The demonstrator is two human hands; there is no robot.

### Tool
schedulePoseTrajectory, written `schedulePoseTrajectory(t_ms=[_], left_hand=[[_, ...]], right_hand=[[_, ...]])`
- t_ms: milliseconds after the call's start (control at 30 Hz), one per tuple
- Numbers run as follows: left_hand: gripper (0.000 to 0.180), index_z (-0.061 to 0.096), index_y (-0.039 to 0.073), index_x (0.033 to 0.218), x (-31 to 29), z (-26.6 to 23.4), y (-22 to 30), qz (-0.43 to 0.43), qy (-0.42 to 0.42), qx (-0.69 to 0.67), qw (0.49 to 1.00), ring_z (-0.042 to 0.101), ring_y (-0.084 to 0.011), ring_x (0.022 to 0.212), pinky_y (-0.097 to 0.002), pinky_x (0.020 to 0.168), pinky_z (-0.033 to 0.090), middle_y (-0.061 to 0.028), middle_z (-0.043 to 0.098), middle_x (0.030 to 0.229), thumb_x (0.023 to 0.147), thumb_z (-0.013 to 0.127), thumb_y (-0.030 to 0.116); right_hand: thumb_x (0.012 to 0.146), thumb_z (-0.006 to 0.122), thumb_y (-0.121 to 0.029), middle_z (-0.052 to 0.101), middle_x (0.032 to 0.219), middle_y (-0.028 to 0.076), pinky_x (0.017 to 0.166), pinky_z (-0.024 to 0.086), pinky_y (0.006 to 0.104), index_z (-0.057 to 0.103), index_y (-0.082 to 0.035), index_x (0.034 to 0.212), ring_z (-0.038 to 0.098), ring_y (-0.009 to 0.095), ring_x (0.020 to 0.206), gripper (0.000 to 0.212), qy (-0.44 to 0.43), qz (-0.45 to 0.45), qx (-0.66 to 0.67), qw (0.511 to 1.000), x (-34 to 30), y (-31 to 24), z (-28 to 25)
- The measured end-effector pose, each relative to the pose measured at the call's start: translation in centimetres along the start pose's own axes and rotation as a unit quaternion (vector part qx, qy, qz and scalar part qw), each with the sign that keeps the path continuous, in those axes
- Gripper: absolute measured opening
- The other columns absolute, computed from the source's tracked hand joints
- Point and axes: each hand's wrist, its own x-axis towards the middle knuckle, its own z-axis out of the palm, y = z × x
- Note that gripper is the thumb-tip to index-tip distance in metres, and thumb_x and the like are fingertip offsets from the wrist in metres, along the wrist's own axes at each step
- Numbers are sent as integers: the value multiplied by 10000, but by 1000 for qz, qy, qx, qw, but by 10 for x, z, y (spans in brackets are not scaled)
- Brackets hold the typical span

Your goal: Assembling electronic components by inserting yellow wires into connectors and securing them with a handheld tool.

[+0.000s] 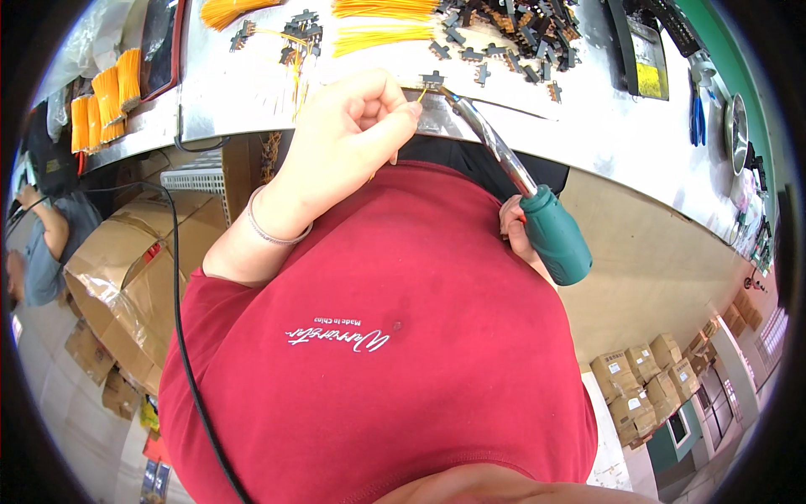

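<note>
My left hand (348, 126) is closed in a pinch around the end of a thin yellow wire (421, 97). That wire leads up to a small black slide switch (432, 78) with metal pins, lying near the table's front edge. From the right, a soldering iron (495, 144) with a green handle slants in, its tip beside the switch's pins. Whether the tip touches them I cannot tell. Wrapped around the iron's handle is my right hand (516, 227), partly hidden behind it.
Beyond my hands lie a pile of black switches (525, 29) and bundles of yellow wire (382, 39). More switches with wires (300, 38) sit at left. Further wire bundles (107, 97) stand at the table's left end. A black cable (178, 294) hangs past my left arm, near a cardboard box (138, 260).
</note>
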Motion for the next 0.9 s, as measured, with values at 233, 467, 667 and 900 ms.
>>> schedulePoseTrajectory(t_ms=[233,467,667,900], left_hand=[[183,530,47,753,0,1,7,-22,0,-9,1000,483,-12,526,-185,483,377,31,551,613,913,609,87],[216,515,81,776,1,2,-3,19,3,27,999,378,9,438,-166,395,267,39,523,586,960,593,163],[213,519,78,779,2,2,-3,17,0,25,1000,378,7,433,-167,394,266,34,522,582,962,589,160],[218,517,74,771,2,2,-3,12,-3,16,1000,394,11,479,-168,432,280,48,511,592,965,587,145]], right_hand=[[674,748,-83,605,760,56,565,511,353,674,-130,832,604,251,633,181,-22,-45,-12,999,-6,32,6],[669,758,-91,596,773,56,561,506,349,666,-131,841,597,246,623,199,-7,-41,-18,999,-3,21,6],[700,725,-126,623,750,72,584,520,358,659,-130,831,615,275,630,147,-40,2,-38,998,7,-1,-3],[725,693,-159,636,713,97,604,534,369,653,-125,826,623,308,633,114,-76,45,-21,996,9,-7,-6]])
